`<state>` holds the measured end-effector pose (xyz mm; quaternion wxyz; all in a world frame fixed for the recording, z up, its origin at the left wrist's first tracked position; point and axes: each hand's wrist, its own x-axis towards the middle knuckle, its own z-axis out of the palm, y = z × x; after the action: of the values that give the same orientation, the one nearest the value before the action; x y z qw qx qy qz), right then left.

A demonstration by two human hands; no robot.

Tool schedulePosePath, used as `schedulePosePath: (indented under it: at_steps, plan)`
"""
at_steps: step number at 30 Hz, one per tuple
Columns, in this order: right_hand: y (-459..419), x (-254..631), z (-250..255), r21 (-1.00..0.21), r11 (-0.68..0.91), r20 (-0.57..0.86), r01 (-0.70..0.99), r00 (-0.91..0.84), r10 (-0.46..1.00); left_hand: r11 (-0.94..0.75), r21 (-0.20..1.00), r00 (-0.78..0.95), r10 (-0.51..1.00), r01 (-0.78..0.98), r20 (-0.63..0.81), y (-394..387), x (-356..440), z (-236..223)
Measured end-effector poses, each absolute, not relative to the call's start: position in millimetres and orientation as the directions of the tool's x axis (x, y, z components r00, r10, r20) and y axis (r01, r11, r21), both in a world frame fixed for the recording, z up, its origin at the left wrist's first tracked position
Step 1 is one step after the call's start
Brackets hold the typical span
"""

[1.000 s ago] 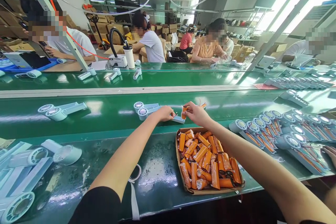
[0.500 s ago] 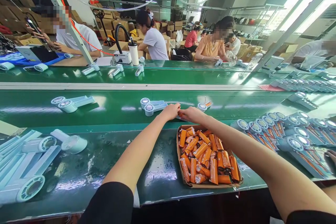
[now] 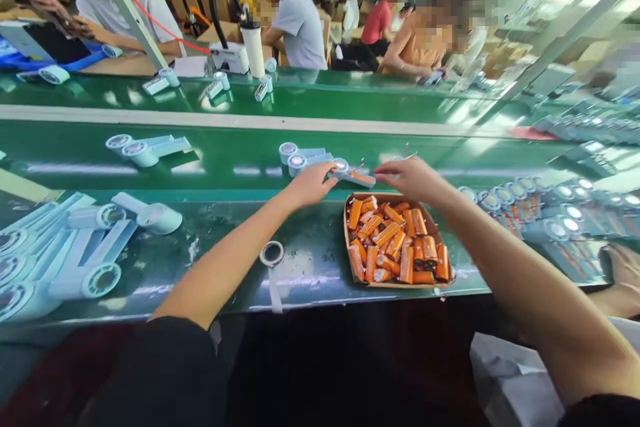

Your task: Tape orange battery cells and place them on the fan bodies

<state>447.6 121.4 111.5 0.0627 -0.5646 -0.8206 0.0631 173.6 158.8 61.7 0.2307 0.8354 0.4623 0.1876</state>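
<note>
A light-blue fan housing (image 3: 341, 165) lies on the green belt between my hands, with an orange battery pack (image 3: 361, 177) in its handle. My left hand (image 3: 311, 185) is at its round end, thumb and fingers apart, fingertips beside or touching the rim. Near the handle's far end is my right hand (image 3: 413, 177), its fingers stretched toward the handle and not wrapped round anything visible. Below, a cardboard tray (image 3: 349, 240) holds many orange battery packs (image 3: 387, 233). Two more housings (image 3: 299, 159) rest just left of the worked one.
Blue housings (image 3: 83, 233) are piled at the left; rows of battery-fitted ones (image 3: 530, 203) stand at the right, blurred. A tape roll (image 3: 271, 253) lies on the bench (image 3: 225, 273). Another person's hand (image 3: 623, 273) is at the right edge. Co-workers sit beyond the belt.
The battery pack that was in my right hand now lies in the housing's handle. My hands have moved apart, the right one going rightward. The view has tilted down.
</note>
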Motion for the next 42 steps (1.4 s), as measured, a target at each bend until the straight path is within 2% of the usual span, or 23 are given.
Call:
schedulePosePath:
  at_steps: [2,4,6,8,10,13,15,17,20,23,26,31,33,35,37,39,40,42]
  plan:
    - [66,464,109,-0.435,0.413,0.176,0.8,-0.374,0.91,-0.531,0.592,0.544,0.82,0.606,0.178,109,116,53]
    - [9,470,101,-0.618,0.501,0.239,0.606,-0.462,0.854,-0.581,0.573,0.558,0.794,0.578,0.243,62,62,39]
    - [-37,460,91,-0.766,0.512,0.267,0.389,-0.532,0.803,-0.653,0.487,0.614,0.743,0.58,0.266,30,21,22]
    - [-66,435,80,-0.847,0.459,0.271,0.267,-0.526,0.806,-0.693,0.389,0.649,0.714,0.607,0.262,15,1,6]
    - [-79,402,69,-0.891,0.353,0.2,0.286,-0.451,0.87,-0.687,0.301,0.623,0.726,0.661,0.29,14,0,-4]
    - [-80,356,58,-0.936,0.081,-0.044,0.344,-0.341,0.939,-0.681,0.201,0.573,0.713,0.704,0.405,13,24,0]
    - [-76,334,51,-0.956,-0.066,-0.16,0.286,-0.318,0.934,-0.723,0.166,0.593,0.657,0.67,0.466,5,45,12]
    - [-71,321,45,-0.973,-0.146,-0.199,0.179,-0.329,0.923,-0.768,0.154,0.62,0.602,0.621,0.504,-9,62,25]
    - [-69,318,32,-0.952,-0.302,-0.279,0.042,-0.521,0.806,-0.8,0.159,0.635,0.565,0.579,0.527,-28,75,36]
    - [-71,330,20,-0.888,-0.46,-0.335,0.018,-0.71,0.619,-0.797,0.147,0.642,0.567,0.586,0.517,-35,75,35]
    - [-73,345,13,-0.891,-0.454,-0.313,-0.015,-0.704,0.638,-0.788,0.122,0.647,0.573,0.603,0.503,-34,71,28]
    - [-78,353,11,-0.963,-0.267,-0.147,-0.051,-0.729,0.669,-0.77,0.09,0.627,0.576,0.632,0.524,-36,71,17]
    - [-83,354,8,-0.952,-0.305,-0.187,-0.003,-0.784,0.592,-0.713,0.098,0.512,0.585,0.695,0.629,-35,67,13]
    - [-89,357,-1,-0.939,-0.281,-0.321,0.198,-0.799,0.508,-0.603,0.156,0.295,0.579,0.782,0.76,-31,56,11]
    - [-95,360,-16,-0.861,-0.073,-0.451,0.503,-0.691,0.565,-0.469,0.262,0.032,0.531,0.843,0.847,-27,41,8]
    - [-98,363,-36,-0.685,0.094,-0.462,0.722,-0.531,0.71,-0.381,0.335,-0.155,0.431,0.862,0.889,-29,28,4]
    - [-97,364,-46,-0.62,0.113,-0.444,0.776,-0.466,0.765,-0.367,0.327,-0.179,0.383,0.871,0.906,-35,24,1]
    - [-93,366,-66,-0.579,0.078,-0.42,0.812,-0.379,0.825,-0.413,0.204,-0.056,0.343,0.888,0.938,-57,23,-8]
